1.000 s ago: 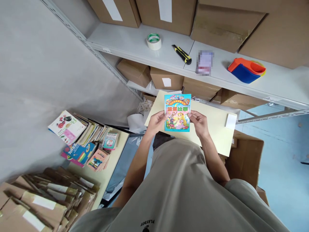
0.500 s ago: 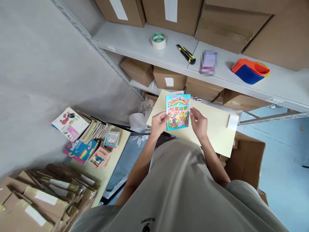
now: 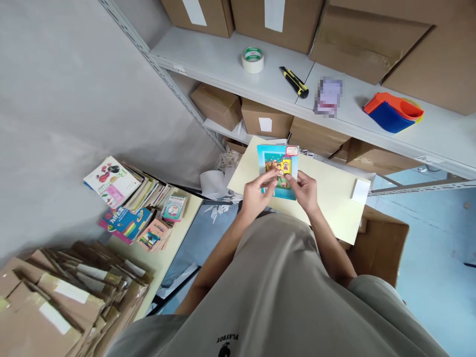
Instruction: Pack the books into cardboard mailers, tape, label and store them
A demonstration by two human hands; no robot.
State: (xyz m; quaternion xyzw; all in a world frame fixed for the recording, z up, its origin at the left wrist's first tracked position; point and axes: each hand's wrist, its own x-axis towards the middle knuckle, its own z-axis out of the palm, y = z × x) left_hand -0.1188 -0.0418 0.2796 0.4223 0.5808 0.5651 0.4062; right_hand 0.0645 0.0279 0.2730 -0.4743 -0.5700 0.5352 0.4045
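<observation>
A thin booklet [image 3: 278, 171] is held over the cream table [image 3: 334, 198], just above its near-left part, with a picture face turned up toward the camera. It is gripped low down, so most of the cover stays uncovered, probably so that the face can be read. The left hand [image 3: 256, 193] is closed on the lower left edge from about 7 o'clock, its fingers [image 3: 270, 174] curled over the cover and reaching toward the middle. The right hand [image 3: 305, 188] is closed on the lower right edge from about 5 o'clock, with its fingertips pinched on the cover near the centre. The two sets of fingertips nearly meet on the picture; whether they touch cannot be told. The booklet thus lies between and above both hands, its top edge pointing to 12 o'clock.

At 3 o'clock on the table a small white pad [image 3: 360, 191] is seen. At 12 o'clock, on the shelf [image 3: 223, 54], a tape roll [image 3: 253, 59] and a knife [image 3: 293, 82] are laid within reach, with coloured trays [image 3: 393, 112] at 2 o'clock. At 9 o'clock, books [image 3: 130, 198] are fanned out on a second surface, and flattened cartons [image 3: 55, 302] are piled at 8 o'clock.
</observation>
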